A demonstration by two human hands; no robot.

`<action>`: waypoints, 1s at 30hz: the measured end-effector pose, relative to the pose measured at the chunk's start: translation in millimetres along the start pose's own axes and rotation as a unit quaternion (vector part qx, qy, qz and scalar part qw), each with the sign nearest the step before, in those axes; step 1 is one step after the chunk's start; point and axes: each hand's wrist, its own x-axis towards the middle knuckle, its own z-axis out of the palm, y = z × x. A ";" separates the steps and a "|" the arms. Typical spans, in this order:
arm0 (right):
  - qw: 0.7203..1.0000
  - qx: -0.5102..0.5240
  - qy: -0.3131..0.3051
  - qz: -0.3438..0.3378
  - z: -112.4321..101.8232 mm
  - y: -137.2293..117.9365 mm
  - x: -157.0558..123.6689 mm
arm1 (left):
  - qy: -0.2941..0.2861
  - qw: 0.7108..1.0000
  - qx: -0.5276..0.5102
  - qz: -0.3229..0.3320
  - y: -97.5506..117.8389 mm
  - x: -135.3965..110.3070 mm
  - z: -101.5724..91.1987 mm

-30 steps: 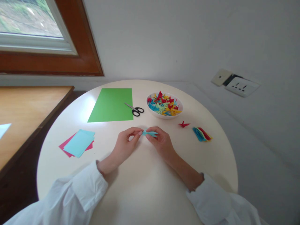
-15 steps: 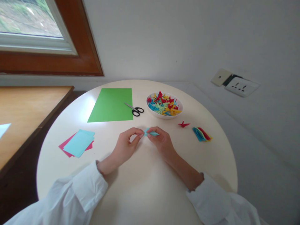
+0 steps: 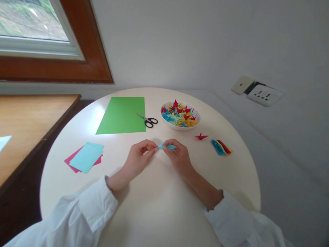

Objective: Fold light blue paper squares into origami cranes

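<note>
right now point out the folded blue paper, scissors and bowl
Folded blue paper (image 3: 171,147), head view, on its right-hand part.
Scissors (image 3: 146,120), head view, on the black plastic near the pivot.
Bowl (image 3: 180,128), head view, on its near wall.

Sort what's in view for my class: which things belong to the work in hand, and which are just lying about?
Likely belong:
blue paper, pinched by left hand and right hand
paper stack
folded pieces
red bird
bowl of birds

Seemingly just lying about:
green sheet
scissors, partly on it

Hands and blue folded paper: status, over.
Left hand pinching one end of light-blue folded paper. Right hand gripping its other side. Scissors beyond, clear of hands.
</note>
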 end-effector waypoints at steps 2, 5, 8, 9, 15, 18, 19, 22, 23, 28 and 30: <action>1.000 -0.006 -0.004 -0.002 0.0 0.6 0.3 | -0.003 1.000 -0.009 -0.013 0.5 0.2 0.1; 1.000 -0.004 -0.006 -0.005 0.1 1.6 0.7 | -0.006 1.000 -0.014 -0.026 1.3 0.4 0.4; 1.000 -0.001 -0.005 -0.008 0.5 2.5 0.5 | -0.009 0.999 -0.011 -0.031 1.4 0.2 0.6; 1.000 -0.001 -0.004 -0.007 0.8 2.7 0.4 | -0.009 0.999 -0.009 -0.030 1.3 0.0 0.6; 1.000 -0.002 -0.004 0.001 2.4 3.7 -0.6 | -0.013 1.000 0.000 -0.028 1.7 -0.8 0.7; 1.000 -0.004 -0.006 0.003 2.5 3.9 -0.7 | -0.011 0.999 0.014 -0.027 2.5 -0.7 1.0; 1.000 -0.006 -0.006 0.003 2.5 4.1 -0.7 | -0.010 0.999 0.017 -0.026 2.6 -0.6 0.9; 1.000 -0.011 -0.007 0.005 2.3 4.5 -0.1 | -0.007 1.000 0.023 -0.018 2.3 -0.3 0.2; 1.000 -0.009 -0.008 0.006 2.3 4.7 0.2 | -0.007 1.000 0.026 -0.015 2.1 -0.2 -0.1; 1.000 0.009 -0.008 0.008 2.7 5.6 1.5 | -0.011 0.998 0.059 0.009 0.7 -0.6 -1.2; 1.000 0.004 -0.002 0.010 3.0 6.1 1.4 | -0.009 0.997 0.074 0.015 0.0 -0.9 -0.8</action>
